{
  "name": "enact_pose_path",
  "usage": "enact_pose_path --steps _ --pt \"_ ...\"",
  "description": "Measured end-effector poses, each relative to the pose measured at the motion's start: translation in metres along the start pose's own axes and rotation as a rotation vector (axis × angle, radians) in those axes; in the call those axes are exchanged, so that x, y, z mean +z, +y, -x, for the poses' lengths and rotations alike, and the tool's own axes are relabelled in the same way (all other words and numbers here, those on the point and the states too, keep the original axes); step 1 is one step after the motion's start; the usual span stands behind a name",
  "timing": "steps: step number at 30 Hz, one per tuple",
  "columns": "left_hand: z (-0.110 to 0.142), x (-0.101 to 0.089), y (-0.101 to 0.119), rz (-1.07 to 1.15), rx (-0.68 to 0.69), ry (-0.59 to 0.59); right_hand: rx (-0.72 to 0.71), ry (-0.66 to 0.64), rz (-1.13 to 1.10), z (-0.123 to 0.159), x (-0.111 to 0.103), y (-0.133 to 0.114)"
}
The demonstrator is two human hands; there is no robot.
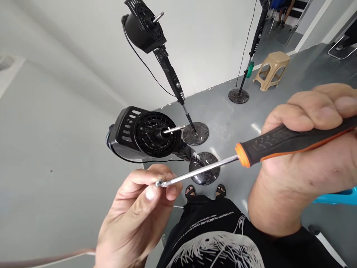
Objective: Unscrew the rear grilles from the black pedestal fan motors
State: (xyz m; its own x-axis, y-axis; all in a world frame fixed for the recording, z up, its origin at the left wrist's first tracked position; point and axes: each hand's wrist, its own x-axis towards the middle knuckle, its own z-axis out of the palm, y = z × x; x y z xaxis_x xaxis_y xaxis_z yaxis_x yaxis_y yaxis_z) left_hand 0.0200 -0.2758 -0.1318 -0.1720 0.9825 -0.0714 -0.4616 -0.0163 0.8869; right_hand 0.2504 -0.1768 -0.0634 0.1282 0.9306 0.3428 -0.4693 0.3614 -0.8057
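Observation:
My right hand (315, 126) is wrapped round the black and orange handle of a screwdriver (203, 170), whose shaft slants down to the left. Between thumb and forefinger, my left hand (139, 212) pinches a small screw (159, 182). The screwdriver's tip meets the screw's head or lies right against it; which of the two I cannot tell. Just beyond my left hand is the black motor housing of a stand fan (126, 128), with a bare metal shaft pointing right and no blades or cage on it.
A second stand fan (146, 33) without blades stands behind, on a round base (195, 134). Farther right are a third stand's base (238, 96), a green bottle (250, 70) and a beige stool (272, 69). A blue plastic object (336, 198) shows at right. A white wall is on the left.

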Motion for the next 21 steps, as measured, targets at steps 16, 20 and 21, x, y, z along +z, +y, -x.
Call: enact_pose_path --steps 16,20,21 --pt "-0.005 0.012 -0.003 0.062 -0.069 -0.036 0.065 0.133 -0.244 -0.006 0.017 -0.007" --pt "-0.006 0.016 -0.003 0.068 -0.074 -0.049 0.047 0.070 -0.153 -0.011 -0.008 -0.002" --pt "-0.007 0.018 -0.003 0.070 -0.075 -0.052 -0.028 0.034 0.003 -0.013 -0.014 -0.001"
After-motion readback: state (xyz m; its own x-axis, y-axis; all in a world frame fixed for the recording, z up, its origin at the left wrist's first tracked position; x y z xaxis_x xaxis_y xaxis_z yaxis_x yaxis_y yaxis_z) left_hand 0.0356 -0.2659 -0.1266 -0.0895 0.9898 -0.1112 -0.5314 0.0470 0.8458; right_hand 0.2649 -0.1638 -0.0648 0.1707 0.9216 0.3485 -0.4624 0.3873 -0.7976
